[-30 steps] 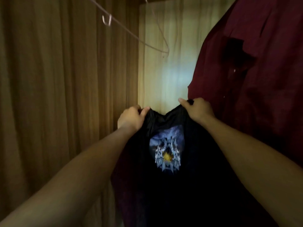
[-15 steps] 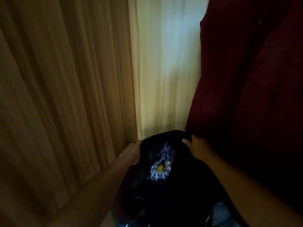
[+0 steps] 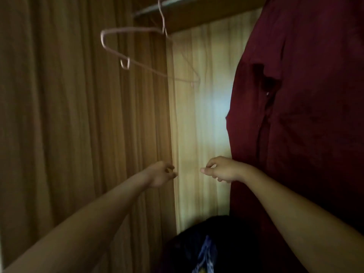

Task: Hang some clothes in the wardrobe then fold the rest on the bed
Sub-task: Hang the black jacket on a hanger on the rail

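Black printed T-shirt (image 3: pixel 206 245) bunched low at 6 o'clock, gripped by neither hand
Left hand (image 3: pixel 160 174), right hand (image 3: pixel 223 170) raised mid-frame, fingers loosely curled, nothing held
Empty wire hanger (image 3: pixel 134 29) at 11 o'clock, judged next to be fetched
Maroon shirt (image 3: pixel 295 115) hung at 3 o'clock

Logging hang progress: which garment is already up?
The dark red shirt, hanging at right; the black printed T-shirt lies bunched below, and the wire hanger is bare.
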A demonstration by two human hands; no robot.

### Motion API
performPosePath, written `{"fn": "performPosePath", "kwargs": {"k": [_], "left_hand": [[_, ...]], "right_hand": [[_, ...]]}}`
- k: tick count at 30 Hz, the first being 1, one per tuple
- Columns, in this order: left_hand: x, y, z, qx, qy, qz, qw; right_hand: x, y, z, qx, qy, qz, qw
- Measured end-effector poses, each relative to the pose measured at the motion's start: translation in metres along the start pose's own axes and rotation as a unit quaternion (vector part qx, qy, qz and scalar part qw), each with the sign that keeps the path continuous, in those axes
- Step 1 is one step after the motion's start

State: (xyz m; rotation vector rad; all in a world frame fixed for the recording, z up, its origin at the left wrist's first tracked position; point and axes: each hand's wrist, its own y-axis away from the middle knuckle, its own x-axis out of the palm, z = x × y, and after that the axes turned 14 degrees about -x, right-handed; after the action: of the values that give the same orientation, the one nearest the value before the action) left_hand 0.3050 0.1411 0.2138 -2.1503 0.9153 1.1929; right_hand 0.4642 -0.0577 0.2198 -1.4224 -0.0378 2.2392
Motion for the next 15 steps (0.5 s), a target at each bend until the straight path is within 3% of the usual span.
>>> {"fn": "performPosePath", "kwargs": {"k": [3, 6, 12, 15], "left_hand": [[-0.064, 0.028, -0.024, 0.009, 0.032, -0.046, 0.998], [-0.125, 0.060, -0.046, 0.057, 0.096, -0.135, 0.985], [-0.208, 0.114, -0.083, 0.131, 0.275, -0.220, 0.927], [-0.228, 0.126, -0.095, 0.144, 0.403, -0.233, 0.873]], "right_hand": [[-0.045, 0.001, 0.039, -0.058, -0.080, -0.091, 0.991], [-0.073, 0.001, 0.080, -0.127, -0.191, -0.214, 0.950], [-0.113, -0.005, 0.123, -0.202, -0.222, -0.342, 0.890], [-0.124, -0.006, 0.128, -0.222, -0.237, -0.411, 0.852]]}}
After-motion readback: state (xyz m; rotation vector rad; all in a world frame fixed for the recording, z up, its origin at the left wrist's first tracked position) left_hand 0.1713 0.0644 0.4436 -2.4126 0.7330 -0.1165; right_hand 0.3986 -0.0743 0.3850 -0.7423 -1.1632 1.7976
